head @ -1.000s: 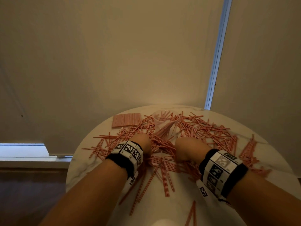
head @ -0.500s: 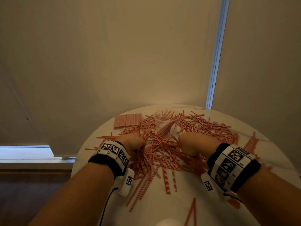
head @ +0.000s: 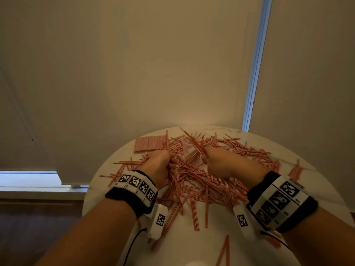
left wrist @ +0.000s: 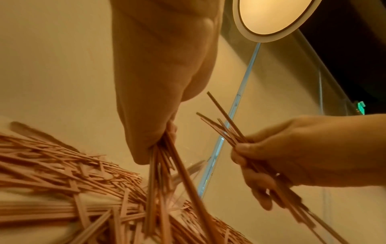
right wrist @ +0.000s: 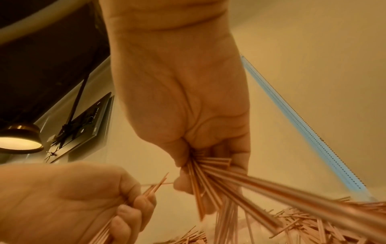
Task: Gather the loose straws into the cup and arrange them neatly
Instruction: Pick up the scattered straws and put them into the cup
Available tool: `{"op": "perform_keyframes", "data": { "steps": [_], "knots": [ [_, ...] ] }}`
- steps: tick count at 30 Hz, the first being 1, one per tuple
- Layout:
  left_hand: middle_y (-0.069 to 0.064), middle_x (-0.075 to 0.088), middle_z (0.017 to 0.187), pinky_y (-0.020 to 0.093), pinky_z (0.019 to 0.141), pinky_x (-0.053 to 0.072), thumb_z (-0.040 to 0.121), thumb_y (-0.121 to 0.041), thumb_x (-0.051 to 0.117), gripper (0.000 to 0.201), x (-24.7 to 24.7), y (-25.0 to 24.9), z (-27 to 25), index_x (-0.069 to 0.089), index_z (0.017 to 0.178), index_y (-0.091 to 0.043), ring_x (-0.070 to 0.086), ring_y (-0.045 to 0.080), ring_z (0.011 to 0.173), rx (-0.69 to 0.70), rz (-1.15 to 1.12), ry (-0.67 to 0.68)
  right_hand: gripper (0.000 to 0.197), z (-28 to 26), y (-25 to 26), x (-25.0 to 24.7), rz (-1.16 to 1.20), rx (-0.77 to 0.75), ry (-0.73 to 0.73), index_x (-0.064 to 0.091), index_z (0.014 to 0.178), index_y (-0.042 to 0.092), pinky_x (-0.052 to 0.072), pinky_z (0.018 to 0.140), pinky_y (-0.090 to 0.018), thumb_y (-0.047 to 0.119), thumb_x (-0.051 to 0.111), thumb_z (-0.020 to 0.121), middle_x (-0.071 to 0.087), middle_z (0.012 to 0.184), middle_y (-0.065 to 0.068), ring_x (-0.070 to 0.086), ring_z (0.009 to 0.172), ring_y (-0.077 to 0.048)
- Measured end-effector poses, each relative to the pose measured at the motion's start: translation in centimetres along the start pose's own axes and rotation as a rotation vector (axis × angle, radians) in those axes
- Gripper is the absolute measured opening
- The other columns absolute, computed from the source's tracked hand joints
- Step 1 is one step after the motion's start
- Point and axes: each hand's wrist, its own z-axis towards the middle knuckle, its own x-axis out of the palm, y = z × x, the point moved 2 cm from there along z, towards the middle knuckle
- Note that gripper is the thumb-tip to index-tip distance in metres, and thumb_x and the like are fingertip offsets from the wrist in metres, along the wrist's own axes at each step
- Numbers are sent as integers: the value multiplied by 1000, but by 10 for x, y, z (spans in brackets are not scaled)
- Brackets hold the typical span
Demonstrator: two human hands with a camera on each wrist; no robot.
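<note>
Head view: straws (head: pixel 194 181) strewn across round white table (head: pixel 317 191), blinds behind.

Legible text: none. Wristbands (head: pixel 137 186) carry black-and-white square code patterns only, no letters or numbers. Wall panel (right wrist: pixel 87 118) shows small pale marks, too blurred to read. Green sign (left wrist: pixel 360 108) unreadable.

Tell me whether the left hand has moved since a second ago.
Yes. The left hand, gripping straws, has risen off the pile toward the far flat straw bundle.
</note>
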Motion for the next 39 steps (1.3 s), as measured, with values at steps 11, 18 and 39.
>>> {"op": "perform_keyframes", "data": {
  "steps": [11,18,39],
  "knots": [
    [6,69,123,47,102,53,69,-93,35,105,44,-2,-11,54,141,-19,66,23,111,119,75,200,49,2,46,15,68,-98,-198,39,147,11,52,86,-35,5,49,99,60,128,-13,62,105,-27],
    [11,71,116,43,95,55,98,-67,40,72,34,3,7,59,133,-7,68,24,105,299,148,37,56,6,45,20,-14,-158,-140,32,150,3,44,80,-33,-2,46,97,54,136,-16,59,112,-30],
    [-11,37,53,22,38,28,80,-81,51,71,3,-2,21,61,106,-15,32,6,40,262,-154,-50,14,21,26,2,354,-65,-379,68,91,20,44,45,-9,13,58,98,69,78,6,62,57,2]
  ]
}}
